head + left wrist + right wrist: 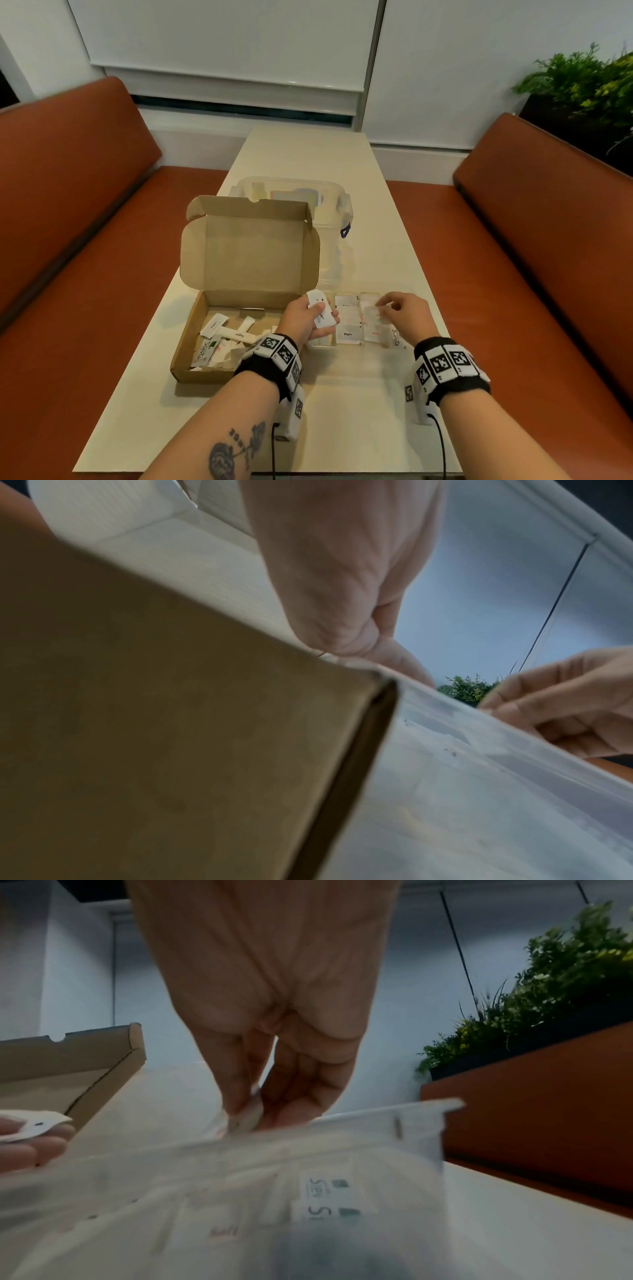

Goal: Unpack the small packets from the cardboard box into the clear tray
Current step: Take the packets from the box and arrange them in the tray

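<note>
two hands: left hand [310,320] fingers grip white packets [322,310], right hand [404,313] fingers pinch one packet [245,1115].

box on the left, tray on the right, bin at the back

the cardboard box [219,346] sits on the surface [359,411] with its lid up, loose packets [224,337] lying inside. the clear tray [407,346] is just beside it on the right, with packets laid flat in it. a lidded plastic bin [330,212] stands behind both. left hand [306,318] is over the gap between box and tray, right hand [404,310] over the tray. benches [85,240] run along either side, plant [589,78] far right.
</note>
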The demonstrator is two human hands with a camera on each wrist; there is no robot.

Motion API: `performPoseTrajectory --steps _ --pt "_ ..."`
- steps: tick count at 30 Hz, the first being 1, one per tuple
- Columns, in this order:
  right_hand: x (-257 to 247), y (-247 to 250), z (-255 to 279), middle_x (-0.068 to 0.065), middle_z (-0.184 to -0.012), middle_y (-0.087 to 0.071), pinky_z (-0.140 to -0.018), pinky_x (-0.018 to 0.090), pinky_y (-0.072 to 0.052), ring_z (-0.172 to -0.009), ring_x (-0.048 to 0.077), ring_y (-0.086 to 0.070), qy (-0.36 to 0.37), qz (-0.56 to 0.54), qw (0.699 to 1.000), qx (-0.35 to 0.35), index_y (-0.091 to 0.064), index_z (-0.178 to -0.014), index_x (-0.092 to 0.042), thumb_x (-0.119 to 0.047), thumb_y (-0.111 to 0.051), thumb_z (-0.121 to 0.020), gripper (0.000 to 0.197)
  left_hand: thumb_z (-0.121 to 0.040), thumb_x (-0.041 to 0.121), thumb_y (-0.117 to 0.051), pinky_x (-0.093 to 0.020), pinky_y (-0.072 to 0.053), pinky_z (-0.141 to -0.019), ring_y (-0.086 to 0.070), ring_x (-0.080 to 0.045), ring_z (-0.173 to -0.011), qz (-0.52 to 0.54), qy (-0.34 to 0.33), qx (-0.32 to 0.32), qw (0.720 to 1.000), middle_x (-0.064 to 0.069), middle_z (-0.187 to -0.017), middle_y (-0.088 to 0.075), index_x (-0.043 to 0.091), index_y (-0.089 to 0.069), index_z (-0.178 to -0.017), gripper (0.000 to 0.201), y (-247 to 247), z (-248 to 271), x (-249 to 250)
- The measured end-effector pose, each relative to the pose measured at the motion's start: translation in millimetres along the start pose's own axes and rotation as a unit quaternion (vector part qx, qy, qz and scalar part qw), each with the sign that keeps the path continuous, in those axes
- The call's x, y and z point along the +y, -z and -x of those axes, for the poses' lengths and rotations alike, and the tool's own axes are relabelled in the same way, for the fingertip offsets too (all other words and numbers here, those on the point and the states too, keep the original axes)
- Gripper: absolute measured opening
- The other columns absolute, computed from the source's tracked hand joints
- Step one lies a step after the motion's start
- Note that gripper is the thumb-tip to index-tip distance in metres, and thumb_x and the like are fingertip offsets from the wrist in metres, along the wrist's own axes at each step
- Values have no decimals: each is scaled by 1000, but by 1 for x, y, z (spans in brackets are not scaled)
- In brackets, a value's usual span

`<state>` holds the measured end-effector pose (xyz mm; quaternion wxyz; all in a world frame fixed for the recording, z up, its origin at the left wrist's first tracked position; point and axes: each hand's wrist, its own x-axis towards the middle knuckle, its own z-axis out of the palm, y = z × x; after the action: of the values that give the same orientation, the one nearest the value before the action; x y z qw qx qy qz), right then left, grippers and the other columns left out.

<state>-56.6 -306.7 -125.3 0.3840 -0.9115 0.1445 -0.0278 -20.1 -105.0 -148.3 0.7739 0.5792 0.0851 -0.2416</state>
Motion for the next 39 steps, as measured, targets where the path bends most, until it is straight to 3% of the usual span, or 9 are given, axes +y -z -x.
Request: performPoseTrajectory --steps 5,11,16,20,26,35,39 --pt "6 -5 1 2 -77 -69 -63 24 -47 -72 17 -62 -16 86 996 -23 -62 -69 -20 -11 -68 -80 16 -100 5 -43 -25 -58 -54 -67 -24 -80 4 -3 3 1000 -17 -92 -66 7 -58 -97 15 0 0 1" --pt "10 -12 5 -1 -70 -59 -65 24 -46 -68 14 -53 29 126 989 -73 -53 -62 -18 1 -65 -76 26 -100 4 -42 -24 -58 -54 -66 -24 -80 3 -3 4 1000 -19 -96 -64 4 -56 -102 14 -1 1 1" --pt "8 -12 2 -3 -76 -56 -65 21 -36 -74 13 -50 73 220 970 -75 -47 -63 -23 -5 -63 -79 29 -100 5 -42 -24 -58 -53 -67 -24 -80 7 4 5 1000 -17 -94 -66 5 -57 -100 15 -1 0 2" --pt "11 -13 0 -2 -78 -54 -66 22 -38 -75 14 -48 72 239 965 -74 -48 -66 -20 -4 -63 -79 25 -100 4 -42 -24 -57 -52 -67 -24 -80 -3 5 1 1000 -16 -91 -66 6 -57 -100 15 -1 1 2" --pt "15 -17 1 1 -77 -52 -66 24 -40 -73 17 -48 66 244 964 -84 -36 -58 -24 2 -57 -77 39 -100 3 -41 -24 -56 -51 -66 -25 -80 -8 2 -4 1000 -17 -93 -64 4 -55 -102 15 -1 2 4" --pt "14 -23 1 -4 -67 -46 -61 22 -32 -71 17 -45 53 255 963 -67 -33 -58 -23 3 -52 -79 38 -100 5 -42 -25 -57 -58 -67 -25 -81 -45 5 -16 999 -17 -95 -64 4 -54 -110 15 -1 4 4" --pt "14 -22 2 -2 -70 -47 -62 22 -33 -71 18 -46 50 241 967 -64 -35 -58 -22 3 -52 -78 36 -99 5 -44 -24 -55 -54 -67 -24 -77 -43 5 -18 999 -17 -94 -65 4 -55 -108 14 -2 5 5"
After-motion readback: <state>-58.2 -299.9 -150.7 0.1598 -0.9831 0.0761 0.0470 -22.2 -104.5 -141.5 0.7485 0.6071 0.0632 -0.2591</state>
